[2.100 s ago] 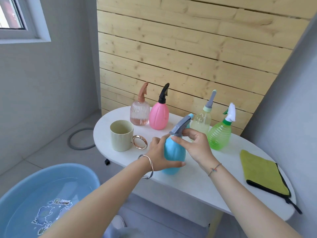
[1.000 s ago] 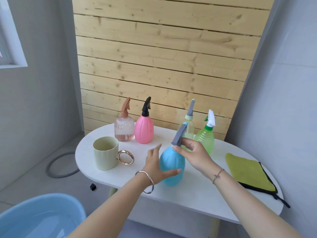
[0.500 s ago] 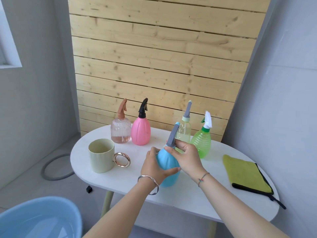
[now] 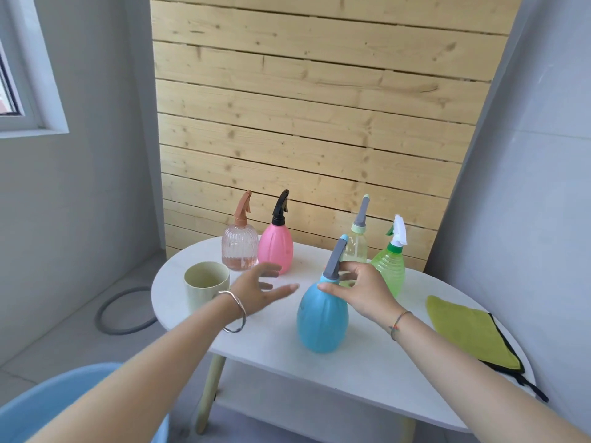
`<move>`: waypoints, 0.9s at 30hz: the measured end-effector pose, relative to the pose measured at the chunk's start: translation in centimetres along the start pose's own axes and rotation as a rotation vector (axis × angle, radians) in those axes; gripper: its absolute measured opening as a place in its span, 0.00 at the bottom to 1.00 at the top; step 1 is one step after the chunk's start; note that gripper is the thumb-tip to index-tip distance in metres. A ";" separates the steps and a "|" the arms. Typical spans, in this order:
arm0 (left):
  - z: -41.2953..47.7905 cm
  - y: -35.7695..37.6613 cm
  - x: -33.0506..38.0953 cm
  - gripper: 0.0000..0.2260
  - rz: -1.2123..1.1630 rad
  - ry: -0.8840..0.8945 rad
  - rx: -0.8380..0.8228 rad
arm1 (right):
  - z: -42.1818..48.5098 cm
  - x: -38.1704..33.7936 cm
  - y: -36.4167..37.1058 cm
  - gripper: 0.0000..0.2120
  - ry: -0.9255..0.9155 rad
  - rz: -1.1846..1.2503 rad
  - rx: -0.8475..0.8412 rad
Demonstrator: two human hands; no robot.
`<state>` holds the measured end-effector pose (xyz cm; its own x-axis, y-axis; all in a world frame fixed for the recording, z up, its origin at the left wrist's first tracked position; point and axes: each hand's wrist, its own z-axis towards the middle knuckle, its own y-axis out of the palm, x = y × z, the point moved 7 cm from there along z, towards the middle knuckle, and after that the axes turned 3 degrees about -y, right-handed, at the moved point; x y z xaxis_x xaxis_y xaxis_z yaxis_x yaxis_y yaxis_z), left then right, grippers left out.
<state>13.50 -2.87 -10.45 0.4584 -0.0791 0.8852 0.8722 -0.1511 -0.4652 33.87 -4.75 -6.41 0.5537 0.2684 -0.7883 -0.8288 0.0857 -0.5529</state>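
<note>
Right hand point(image 4: 364, 294) is gripping the blue spray bottle point(image 4: 321, 318) at its neck. The thumb is lying across the bottle's shoulder and the curled fingers are wrapping behind the collar, just under the grey trigger head point(image 4: 335, 260). That bottle is standing upright on the white tabletop point(image 4: 367, 366), toward the front and near the middle, apart from the other bottles.

Left hand point(image 4: 256, 290) is hovering over the tabletop to the left of the blue bottle, clear of it, with fingers spread and holding nothing. It is showing slightly blurred, and a silver bangle point(image 4: 236, 314) is sitting on its wrist. A pale green cup point(image 4: 204, 286) is standing at the left end, partly hidden behind that wrist.

Along the back, in front of the wooden plank wall point(image 4: 319, 123), a clear ribbed pink bottle point(image 4: 240, 249) and an opaque pink bottle point(image 4: 275, 247) are standing side by side. Further right, a pale yellow bottle point(image 4: 358, 247) and a green ribbed bottle point(image 4: 390, 270) are standing just behind the right hand. A yellow-green cloth point(image 4: 463, 334) is lying flat at the right end of the tabletop. A blue basin point(image 4: 64, 407) is showing at the lower left.
</note>
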 end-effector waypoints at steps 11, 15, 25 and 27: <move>4.2 -4.4 1.6 0.31 0.096 -0.010 0.132 | 5.2 -1.4 1.1 0.09 0.006 -0.021 0.035; 7.0 -4.8 1.3 0.34 0.147 -0.037 0.139 | 9.3 -0.8 1.1 0.10 0.044 0.008 0.074; 13.9 -3.3 1.2 0.34 0.183 -0.055 0.072 | 15.3 2.9 2.1 0.09 0.115 -0.088 0.118; 14.6 -3.2 1.3 0.26 0.153 -0.034 0.097 | 15.6 3.5 2.2 0.08 0.117 -0.070 0.131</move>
<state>13.83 11.87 -7.79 0.5915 -0.0603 0.8041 0.8032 -0.0442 -0.5941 32.73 11.37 -6.12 0.6098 0.1450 -0.7792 -0.7871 0.2266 -0.5737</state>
